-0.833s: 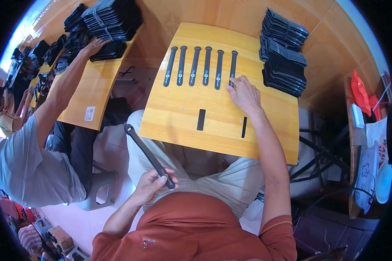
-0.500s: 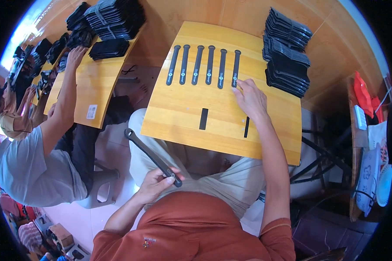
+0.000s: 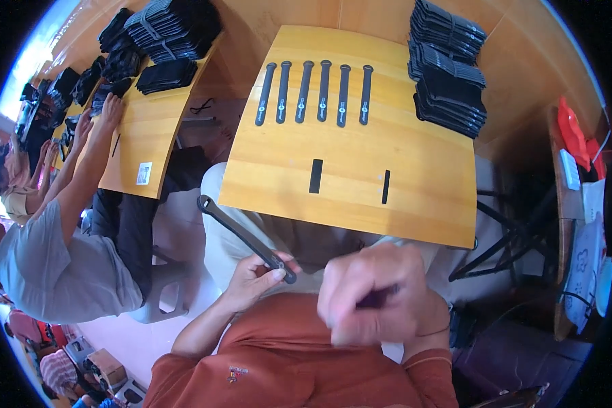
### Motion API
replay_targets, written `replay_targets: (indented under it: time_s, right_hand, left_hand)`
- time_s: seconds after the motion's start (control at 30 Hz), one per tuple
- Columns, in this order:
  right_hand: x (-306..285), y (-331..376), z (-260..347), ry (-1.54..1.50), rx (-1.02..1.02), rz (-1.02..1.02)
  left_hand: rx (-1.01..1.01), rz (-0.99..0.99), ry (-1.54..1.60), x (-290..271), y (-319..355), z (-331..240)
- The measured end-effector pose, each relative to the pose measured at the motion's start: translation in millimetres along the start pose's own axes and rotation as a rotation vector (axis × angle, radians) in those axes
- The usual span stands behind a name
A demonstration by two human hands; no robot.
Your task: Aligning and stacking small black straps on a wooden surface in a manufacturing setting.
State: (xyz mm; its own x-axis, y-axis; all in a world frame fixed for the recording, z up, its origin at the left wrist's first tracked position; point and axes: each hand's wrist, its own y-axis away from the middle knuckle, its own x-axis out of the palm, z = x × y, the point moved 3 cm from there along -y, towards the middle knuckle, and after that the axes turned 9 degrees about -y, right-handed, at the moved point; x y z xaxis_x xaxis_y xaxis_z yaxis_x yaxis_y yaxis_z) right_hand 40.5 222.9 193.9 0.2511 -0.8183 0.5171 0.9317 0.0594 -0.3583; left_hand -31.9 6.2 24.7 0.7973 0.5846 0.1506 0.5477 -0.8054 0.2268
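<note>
My left hand (image 3: 255, 279) pinches the lower end of a black strap (image 3: 245, 234) over my lap; the strap tilts up to the left, with a slotted loop at its far end. My right hand (image 3: 374, 296) is raised close before my chest, blurred, its fingers curled in with nothing visible in them. On the wooden table (image 3: 265, 177), several matching straps lie side by side in a row, loop ends away from me; the rightmost strap (image 3: 366, 95) is one of them. Nearer me are two short black strips, a wider one (image 3: 316, 176) and a narrower one (image 3: 386, 187).
A tall stack of black folded pieces (image 3: 449, 88) stands on the table's right edge. To the left, a co-worker in a grey shirt (image 3: 68, 265) sits at another table (image 3: 132, 143) bearing black stacks (image 3: 173, 30). A shelf with a red bag (image 3: 572, 136) is at far right.
My right hand has left the rightmost strap in the row and come back toward my chest, fingers curled. My left hand still holds its strap, moved slightly right. The co-worker's arms have moved.
</note>
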Motion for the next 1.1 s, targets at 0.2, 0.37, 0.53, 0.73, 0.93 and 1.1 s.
replay_targets:
  time_s: [0.2,0.37,0.53,0.73,0.93,1.1]
  right_hand:
    - [37.3,-22.4,32.3,-0.271,0.013,0.184]
    - [56.2,-9.6,16.5,-0.597,0.083,-0.192]
    - [50.6,-21.2,30.8,-0.164,-0.076,0.390]
    - [59.7,-17.8,49.3,-0.294,-0.102,0.211]
    - [36.3,26.7,18.3,0.573,-0.139,0.075]
    - [-17.4,56.3,-60.1,0.887,0.197,-0.270]
  left_hand:
    - [0.029,-0.002,0.038,6.5,1.3,8.6]
    - [0.057,0.008,0.042,8.2,1.3,8.9]
    - [0.090,-0.014,0.063,8.9,6.5,11.6]
    - [0.073,-0.018,0.025,15.2,11.2,4.0]
    - [0.075,-0.023,0.057,20.1,15.5,-0.9]
    - [0.181,-0.045,0.110,12.6,0.5,-10.4]
